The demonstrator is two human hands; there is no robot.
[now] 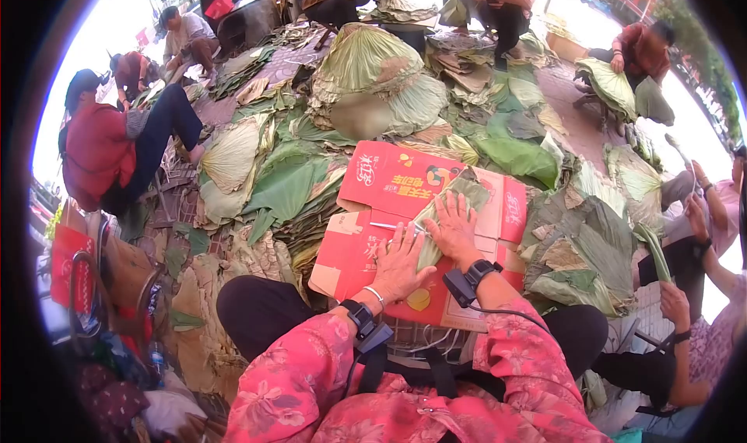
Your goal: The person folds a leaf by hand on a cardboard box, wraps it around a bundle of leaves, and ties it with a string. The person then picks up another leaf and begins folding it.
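A folded dried lotus leaf [473, 196] lies on a flattened red cardboard box [373, 175] in front of me. My right hand [454, 229] rests flat across the leaf with the fingers stretched out. My left hand [400, 266] lies flat at the leaf's lower left, fingers spread, partly over the cardboard. A thin, shiny metal tool [384, 226] touches or passes by my left fingertips; its kind is hard to make out.
Stacks of lotus leaves [284, 190] spread ahead, with a tall pile [369, 62] beyond the box. More leaves [580, 248] lie at my right. A person [105, 147] sits at the left, another person [642, 58] at the far right. Bags [74, 264] stand at lower left.
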